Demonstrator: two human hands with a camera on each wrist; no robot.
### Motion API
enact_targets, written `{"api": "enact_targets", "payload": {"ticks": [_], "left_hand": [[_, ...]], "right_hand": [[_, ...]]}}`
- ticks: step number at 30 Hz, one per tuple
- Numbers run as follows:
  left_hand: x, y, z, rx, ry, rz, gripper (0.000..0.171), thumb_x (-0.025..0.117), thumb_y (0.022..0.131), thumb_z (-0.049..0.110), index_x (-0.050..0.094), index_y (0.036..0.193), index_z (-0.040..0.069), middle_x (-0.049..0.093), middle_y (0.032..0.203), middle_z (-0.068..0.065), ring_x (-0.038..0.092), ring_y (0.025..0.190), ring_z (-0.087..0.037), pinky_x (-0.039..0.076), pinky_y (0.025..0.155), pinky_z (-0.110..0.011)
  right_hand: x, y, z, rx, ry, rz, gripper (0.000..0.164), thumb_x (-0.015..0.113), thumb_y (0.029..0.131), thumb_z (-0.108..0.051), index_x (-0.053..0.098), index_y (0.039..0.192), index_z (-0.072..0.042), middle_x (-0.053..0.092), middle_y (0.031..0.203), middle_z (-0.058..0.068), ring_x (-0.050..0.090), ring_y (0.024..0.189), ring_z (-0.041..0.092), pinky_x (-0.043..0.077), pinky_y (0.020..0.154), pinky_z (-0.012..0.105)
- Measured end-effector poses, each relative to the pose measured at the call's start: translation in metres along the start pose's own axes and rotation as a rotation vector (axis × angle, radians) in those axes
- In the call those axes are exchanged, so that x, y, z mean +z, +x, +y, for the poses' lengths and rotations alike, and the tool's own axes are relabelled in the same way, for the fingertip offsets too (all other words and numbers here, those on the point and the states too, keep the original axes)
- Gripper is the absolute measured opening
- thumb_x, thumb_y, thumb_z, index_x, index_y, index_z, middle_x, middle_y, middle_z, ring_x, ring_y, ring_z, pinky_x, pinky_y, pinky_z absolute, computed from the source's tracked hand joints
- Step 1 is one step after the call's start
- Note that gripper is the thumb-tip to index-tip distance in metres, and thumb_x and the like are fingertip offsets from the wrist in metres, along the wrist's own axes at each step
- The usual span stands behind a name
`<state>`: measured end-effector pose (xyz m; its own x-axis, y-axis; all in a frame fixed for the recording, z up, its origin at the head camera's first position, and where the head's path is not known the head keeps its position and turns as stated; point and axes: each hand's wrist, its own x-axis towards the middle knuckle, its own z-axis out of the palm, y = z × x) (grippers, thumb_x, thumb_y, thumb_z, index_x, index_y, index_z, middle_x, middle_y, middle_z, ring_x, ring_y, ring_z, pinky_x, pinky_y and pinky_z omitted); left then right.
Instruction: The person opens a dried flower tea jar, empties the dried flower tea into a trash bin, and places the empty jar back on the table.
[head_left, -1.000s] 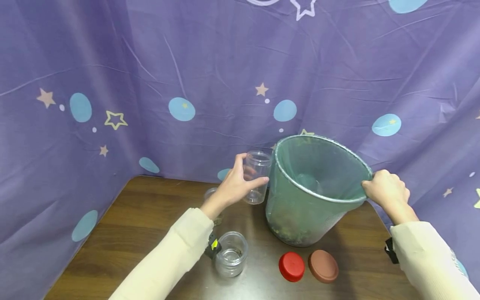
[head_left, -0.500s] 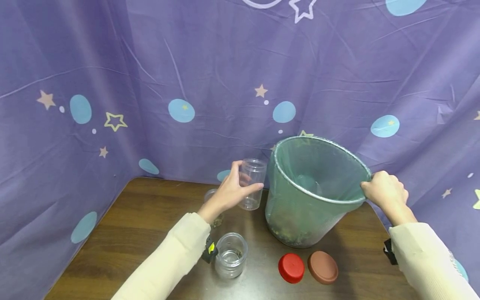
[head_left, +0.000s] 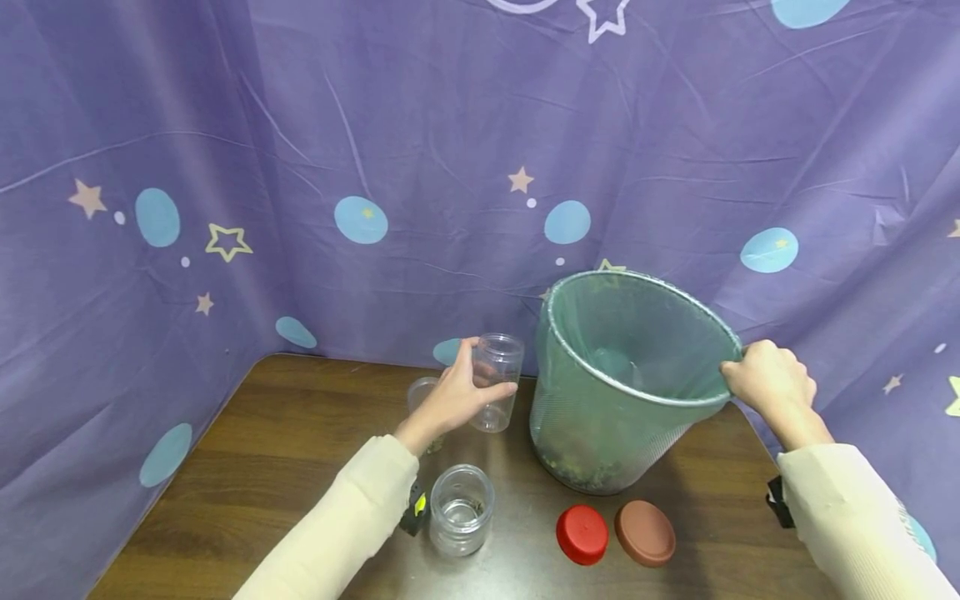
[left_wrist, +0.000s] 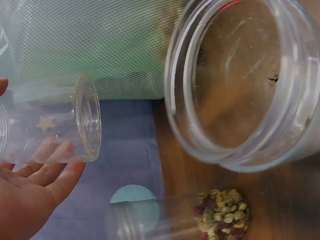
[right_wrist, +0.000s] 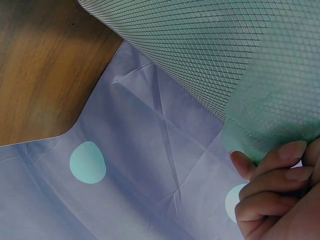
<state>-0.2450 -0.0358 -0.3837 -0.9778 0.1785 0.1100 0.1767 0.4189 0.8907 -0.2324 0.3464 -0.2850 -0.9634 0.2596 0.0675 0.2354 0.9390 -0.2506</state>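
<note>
My left hand (head_left: pixel 453 398) holds a clear plastic jar (head_left: pixel 499 354) around its side, just left of a mesh wastebasket (head_left: pixel 600 417). In the left wrist view this jar (left_wrist: pixel 47 117) looks empty, with the fingers (left_wrist: pixel 67 182) curved along its wall. My right hand (head_left: pixel 772 383) grips the wastebasket's rim on the right, over its green bag liner (right_wrist: pixel 260 135). The basket leans slightly, and plant-like bits show through its lower wall. Behind my left wrist stands another clear jar (head_left: pixel 422 390), partly hidden; dried flowers (left_wrist: pixel 225 212) lie in its bottom.
A wide clear jar (head_left: pixel 461 504) with a few specks inside stands uncapped near the front. A red lid (head_left: pixel 582 533) and a brown lid (head_left: pixel 645 533) lie right of it. A patterned purple curtain (head_left: pixel 420 167) hangs behind the wooden table (head_left: pixel 285 467).
My left hand has moved left and down with the jar, away from the wastebasket and closer to the tabletop. My right hand has stayed on the rim.
</note>
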Motion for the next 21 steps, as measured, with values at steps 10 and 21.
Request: {"api": "enact_targets", "payload": {"ticks": [10, 21], "left_hand": [[0.007, -0.003, -0.014, -0.024, -0.008, -0.027, 0.088, 0.077, 0.082, 0.039, 0.025, 0.147, 0.013, 0.065, 0.123, -0.011, 0.066, 0.113, -0.030, 0.054, 0.094, -0.049], [0.016, -0.007, -0.041, 0.017, 0.041, -0.076, 0.078, 0.079, 0.080, 0.032, 0.031, 0.137, 0.012, 0.065, 0.116, -0.011, 0.066, 0.107, -0.029, 0.055, 0.089, -0.044]], "right_hand": [[0.000, 0.000, 0.000, 0.008, 0.001, -0.004, 0.026, 0.050, 0.082, -0.025, 0.056, 0.073, -0.001, 0.059, 0.102, 0.040, 0.057, 0.094, 0.060, 0.044, 0.060, 0.055], [0.001, 0.000, 0.000, -0.003, -0.001, -0.001, 0.026, 0.049, 0.082, -0.025, 0.057, 0.073, -0.002, 0.059, 0.102, 0.038, 0.056, 0.095, 0.061, 0.044, 0.060, 0.055]]}}
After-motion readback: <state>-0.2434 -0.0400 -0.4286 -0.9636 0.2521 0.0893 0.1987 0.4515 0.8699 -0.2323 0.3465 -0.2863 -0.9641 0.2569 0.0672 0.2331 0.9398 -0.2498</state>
